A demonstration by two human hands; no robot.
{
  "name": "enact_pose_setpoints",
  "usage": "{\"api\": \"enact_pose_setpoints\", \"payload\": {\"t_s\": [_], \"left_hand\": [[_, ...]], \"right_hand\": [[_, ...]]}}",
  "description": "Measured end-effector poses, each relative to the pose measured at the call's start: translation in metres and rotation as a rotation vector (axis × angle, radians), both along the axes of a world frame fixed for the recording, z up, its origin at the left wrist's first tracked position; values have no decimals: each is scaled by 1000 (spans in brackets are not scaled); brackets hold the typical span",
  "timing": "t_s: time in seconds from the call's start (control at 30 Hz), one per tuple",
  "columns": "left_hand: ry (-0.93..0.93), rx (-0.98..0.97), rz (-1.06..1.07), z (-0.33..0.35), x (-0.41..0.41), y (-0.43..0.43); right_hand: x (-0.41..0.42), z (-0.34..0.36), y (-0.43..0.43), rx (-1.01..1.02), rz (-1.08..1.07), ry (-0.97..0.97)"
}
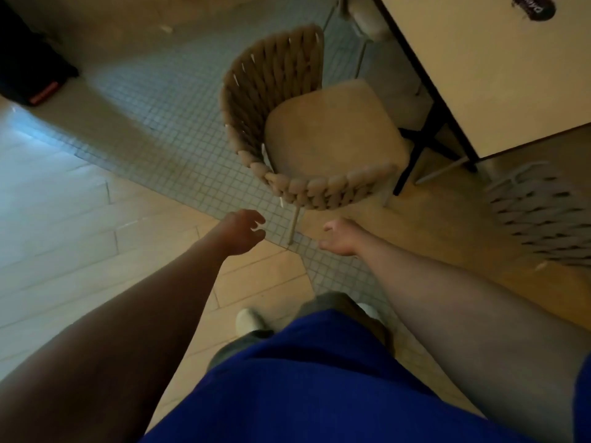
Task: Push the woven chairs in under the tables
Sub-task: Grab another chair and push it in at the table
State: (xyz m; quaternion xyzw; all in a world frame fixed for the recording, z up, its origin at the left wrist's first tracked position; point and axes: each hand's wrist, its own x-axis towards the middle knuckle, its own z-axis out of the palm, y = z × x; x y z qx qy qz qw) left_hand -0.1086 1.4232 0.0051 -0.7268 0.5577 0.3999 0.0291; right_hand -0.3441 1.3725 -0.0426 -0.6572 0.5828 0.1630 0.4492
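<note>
Standing on the small grey floor tiles [166,100], the woven chair [307,129] faces the desk [479,75] at upper right. Its cushioned seat lies near the desk's edge but not under it, and the dark desk leg [415,155] is just beside the seat's front corner. Both arms stretch toward the chair. The left hand [243,231] and right hand [340,236] hover just short of its curved back, fingers loosely curled and holding nothing. A second woven chair [543,219] sits at the right edge, blurred.
</note>
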Motion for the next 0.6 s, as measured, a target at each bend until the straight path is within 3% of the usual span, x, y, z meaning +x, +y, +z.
{"api": "enact_pose_setpoints", "payload": {"t_s": [0.23,0.4,0.6], "left_hand": [[-53,-32,-155,28,136,-46],[-73,-53,-298,22,197,-112],[-40,-27,-407,7,253,-188]], "right_hand": [[125,24,-25,-38,-157,-65],[185,21,-67,-98,-262,-68],[239,-1,-104,-16,-444,-87]]}}
